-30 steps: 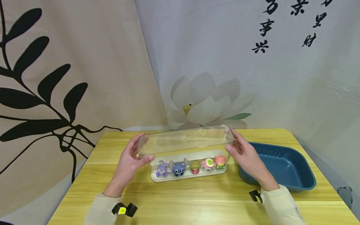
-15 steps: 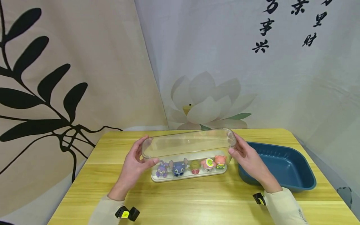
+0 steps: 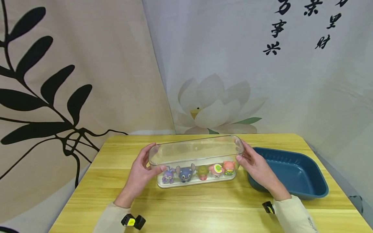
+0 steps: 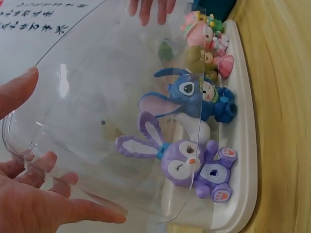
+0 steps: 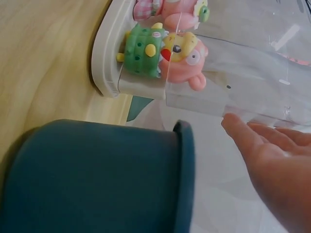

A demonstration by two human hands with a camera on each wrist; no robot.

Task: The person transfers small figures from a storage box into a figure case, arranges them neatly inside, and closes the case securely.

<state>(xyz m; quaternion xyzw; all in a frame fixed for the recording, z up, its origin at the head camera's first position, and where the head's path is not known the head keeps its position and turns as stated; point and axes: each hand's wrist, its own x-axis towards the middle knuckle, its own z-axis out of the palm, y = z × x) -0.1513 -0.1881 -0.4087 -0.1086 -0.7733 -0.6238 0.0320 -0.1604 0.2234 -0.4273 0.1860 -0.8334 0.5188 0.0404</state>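
Observation:
A clear plastic cover (image 3: 195,149) is held level over a white base (image 3: 175,185) with several small figurines in a row. At its left end my left hand (image 3: 139,174) grips it, thumb along the near side. The right hand (image 3: 258,168) holds the opposite end. In the left wrist view the cover's lower edge (image 4: 201,111) crosses in front of the figurines, still above the base. A purple rabbit figurine (image 4: 182,162) and a blue big-eared figurine (image 4: 194,97) sit nearest the left hand. A pink-and-green figurine (image 5: 187,58) stands at the right end.
A dark blue plastic basin (image 3: 294,173) stands just right of the base, close to the right hand. The wooden table (image 3: 204,210) ends at a printed cloth backdrop (image 3: 218,64).
Both hands have lowered the clear cover toward the base and shifted it slightly right; it now reaches down over the figurines' upper parts. Base and basin stay put.

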